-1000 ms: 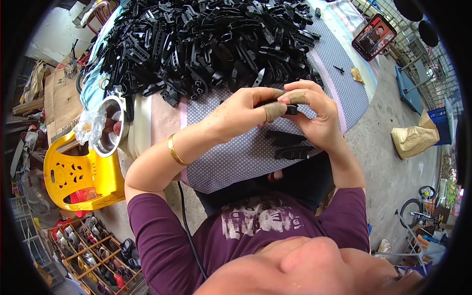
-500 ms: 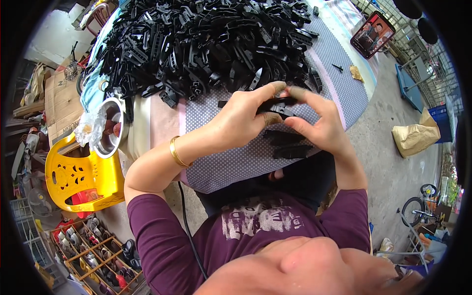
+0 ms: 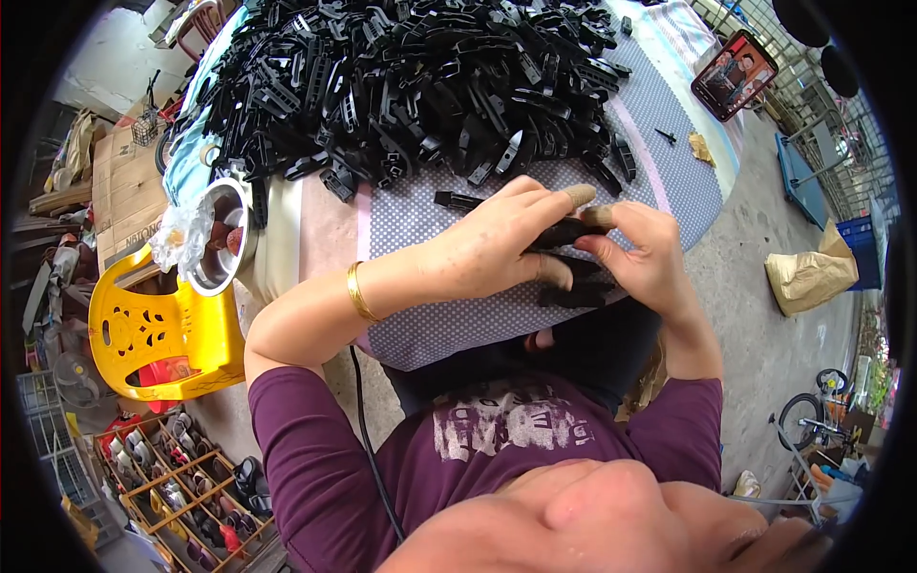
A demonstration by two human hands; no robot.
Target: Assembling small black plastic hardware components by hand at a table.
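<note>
My left hand (image 3: pixel 492 239) and my right hand (image 3: pixel 645 253) meet over the near part of the cloth-covered table, both closed on a long black plastic part (image 3: pixel 562 233). Tan coverings wrap several of my fingertips. My left fingers grip the part from its left, while my right thumb and forefinger pinch its right end. Its details are mostly hidden by my fingers. Just below, several similar black pieces (image 3: pixel 573 294) lie at the table's near edge. Another black piece (image 3: pixel 457 201) pokes out beyond my left hand. A large pile of black plastic parts (image 3: pixel 401 95) covers the far side.
At the table's right edge stands a phone (image 3: pixel 734 76) with a lit screen; a small black piece (image 3: pixel 666 136) and a brown scrap (image 3: pixel 700 148) lie nearby. To the left, a metal bowl (image 3: pixel 239 263) sits by a yellow plastic chair (image 3: pixel 162 329). A dark cable (image 3: pixel 363 411) hangs beside me.
Both hands have shifted slightly right and nearer to me. My right thumb and forefinger, arched apart before, now pinch the end of the black plastic part, which has turned in my fingers.
</note>
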